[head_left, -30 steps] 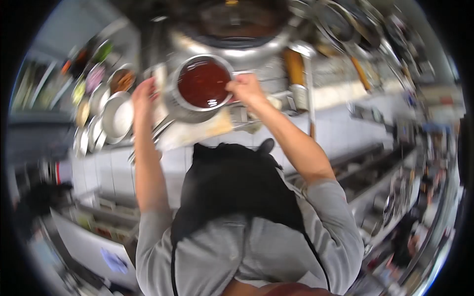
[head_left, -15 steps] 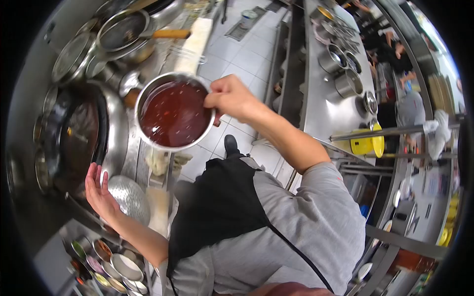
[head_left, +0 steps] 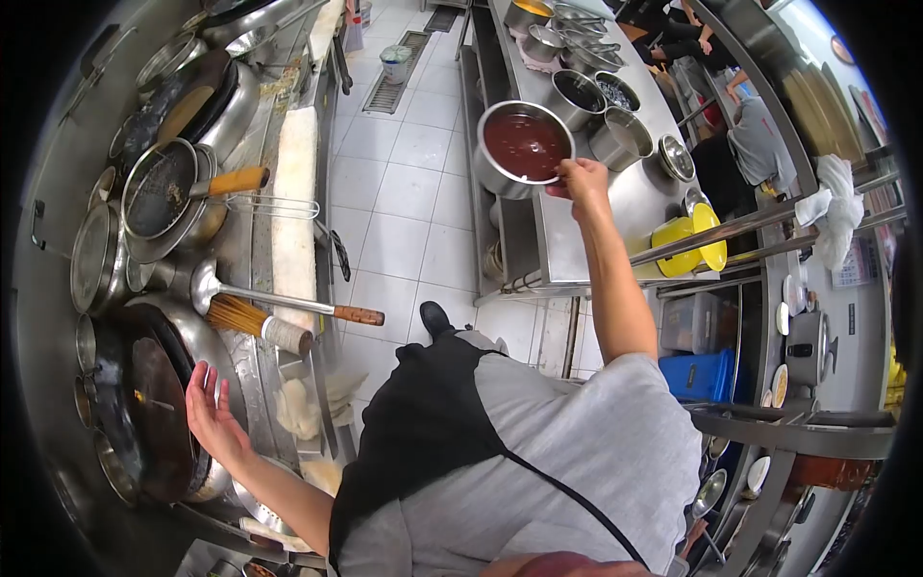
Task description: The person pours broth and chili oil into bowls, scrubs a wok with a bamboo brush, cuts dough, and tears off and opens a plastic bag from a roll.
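Observation:
My right hand (head_left: 583, 185) grips the rim or handle side of a metal pot (head_left: 493, 180) filled with dark red liquid (head_left: 524, 142). The pot is held out at the left edge of the steel table (head_left: 567, 240), close to other pots; whether it touches the table I cannot tell. My left hand (head_left: 213, 415) holds nothing, its fingers apart, above the edge of a large dark wok (head_left: 159, 404) on the stove. Near it lie a ladle (head_left: 269, 298) with a wooden end and a bamboo brush (head_left: 240, 316).
Strainers (head_left: 161, 188) and a whisk (head_left: 274, 205) lie along the stove. Several pots, one a tall pot (head_left: 620, 139), stand on the steel table beside a yellow container (head_left: 678, 238). A tub (head_left: 395, 63) is on the tiled floor. Other people (head_left: 760, 144) are beyond the table.
The view has turned from the stove toward the steel table. My right hand has carried the pot across, away from the stove. My left hand remains empty over the wok side.

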The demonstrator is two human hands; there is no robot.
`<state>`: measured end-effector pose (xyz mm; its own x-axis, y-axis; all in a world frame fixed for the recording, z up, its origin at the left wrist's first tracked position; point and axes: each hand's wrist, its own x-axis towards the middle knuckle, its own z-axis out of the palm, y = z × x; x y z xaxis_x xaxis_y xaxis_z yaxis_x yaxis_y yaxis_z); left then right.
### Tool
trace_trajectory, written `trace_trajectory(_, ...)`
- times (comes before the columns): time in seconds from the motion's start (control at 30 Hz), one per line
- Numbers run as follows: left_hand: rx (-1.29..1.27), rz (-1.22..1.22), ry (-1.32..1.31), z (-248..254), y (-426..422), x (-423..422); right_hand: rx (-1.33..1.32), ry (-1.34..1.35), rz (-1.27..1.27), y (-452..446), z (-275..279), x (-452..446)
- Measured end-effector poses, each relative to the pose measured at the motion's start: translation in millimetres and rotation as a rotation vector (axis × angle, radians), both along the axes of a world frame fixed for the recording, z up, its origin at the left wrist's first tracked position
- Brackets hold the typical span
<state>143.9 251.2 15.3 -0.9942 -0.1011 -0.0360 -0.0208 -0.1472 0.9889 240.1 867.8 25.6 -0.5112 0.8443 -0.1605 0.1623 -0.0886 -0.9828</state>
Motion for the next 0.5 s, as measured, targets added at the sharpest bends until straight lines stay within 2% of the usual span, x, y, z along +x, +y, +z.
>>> trace_trajectory(0.33, 0.030, -0.002, -0.009, 4.3, 26.5, -7.1, -0.011, -0.020, -0.430, 115.4, -59.9, 17.8)
trace_trajectory(0.5, 0.021, 0.015, -0.010, 11.3, 37.3, -10.9, -0.056, 0.011, -0.485, 137.7, -75.5, 12.3)
